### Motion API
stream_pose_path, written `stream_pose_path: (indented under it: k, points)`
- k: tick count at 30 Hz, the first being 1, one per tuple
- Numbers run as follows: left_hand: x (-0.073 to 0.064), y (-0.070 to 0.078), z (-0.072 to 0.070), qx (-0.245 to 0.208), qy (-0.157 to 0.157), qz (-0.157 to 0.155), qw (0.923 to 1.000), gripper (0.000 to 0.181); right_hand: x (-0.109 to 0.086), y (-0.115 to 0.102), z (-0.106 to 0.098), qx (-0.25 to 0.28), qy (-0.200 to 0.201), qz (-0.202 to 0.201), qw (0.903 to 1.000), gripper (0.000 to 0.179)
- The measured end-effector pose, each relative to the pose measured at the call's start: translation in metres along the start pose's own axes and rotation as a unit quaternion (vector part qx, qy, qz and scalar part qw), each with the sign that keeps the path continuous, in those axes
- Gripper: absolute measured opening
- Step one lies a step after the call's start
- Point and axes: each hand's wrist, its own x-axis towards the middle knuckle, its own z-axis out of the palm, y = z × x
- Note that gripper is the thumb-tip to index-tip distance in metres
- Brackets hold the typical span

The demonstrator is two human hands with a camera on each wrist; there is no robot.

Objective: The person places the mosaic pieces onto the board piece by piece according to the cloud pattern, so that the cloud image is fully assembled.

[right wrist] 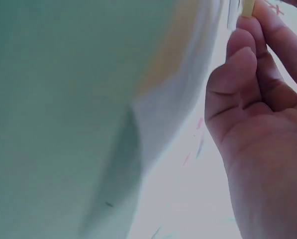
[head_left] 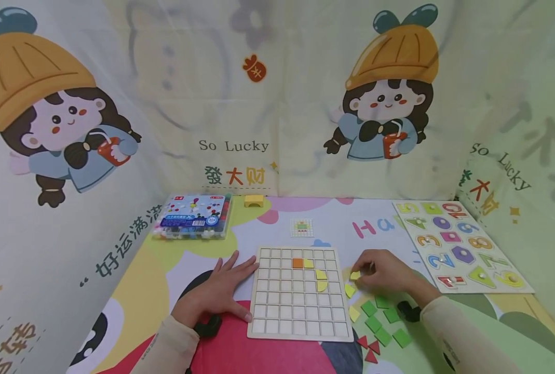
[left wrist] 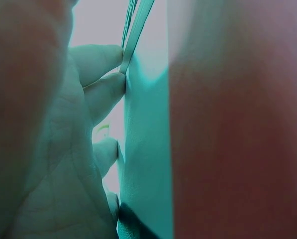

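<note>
A light wooden grid board (head_left: 286, 313) lies on the printed cloth in front of me. One orange square (head_left: 298, 263) and several yellow quarter-round pieces (head_left: 321, 274) sit in its upper cells. My left hand (head_left: 218, 291) is spread flat, its fingertips and thumb touching the board's left edge; the left wrist view shows fingertips at that edge. To the right of the board, my right hand (head_left: 383, 271) pinches a yellow quarter-round piece (head_left: 355, 276) between thumb and fingers. In the right wrist view, a yellow edge (right wrist: 248, 8) shows at the fingertips. Two loose yellow pieces (head_left: 350, 291) lie just below.
Several green squares (head_left: 373, 324) and red triangles (head_left: 371, 356) lie right of the board. A small pattern card (head_left: 302, 228) is behind it. A number puzzle board (head_left: 464, 246) lies at right, a clear plastic box (head_left: 192, 217) at back left, beside a yellow block (head_left: 254, 201).
</note>
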Motion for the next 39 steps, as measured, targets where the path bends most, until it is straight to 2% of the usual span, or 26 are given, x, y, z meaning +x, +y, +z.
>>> stream_pose_path:
  k: [6, 12, 23, 28, 35, 39]
  points:
    - [0.0, 0.001, -0.001, -0.004, -0.002, -0.006, 1.0, 0.121, 0.015, -0.004, -0.008, -0.012, 0.024, -0.01, 0.9996, 0.016]
    - [0.0, 0.001, -0.001, -0.002, -0.001, -0.002, 1.0, 0.12, 0.044, -0.02, -0.004, -0.014, 0.008, -0.027, 0.9995, 0.016]
    - [0.002, 0.002, 0.0, 0.001, 0.0, -0.005, 1.0, 0.121, 0.09, -0.058, 0.018, 0.009, -0.033, -0.079, 0.9963, 0.014]
    - [0.001, 0.001, 0.001, 0.0, 0.003, -0.006, 1.0, 0.12, 0.107, -0.074, 0.031, -0.01, -0.052, -0.093, 0.9943, 0.014]
    - [0.0, 0.002, 0.0, -0.004, 0.001, -0.005, 1.0, 0.119, 0.123, -0.092, 0.048, -0.045, -0.074, -0.096, 0.9916, 0.013]
    - [0.0, 0.003, -0.001, -0.003, -0.001, -0.005, 1.0, 0.119, 0.126, -0.1, 0.052, -0.049, -0.077, -0.08, 0.9926, 0.013]
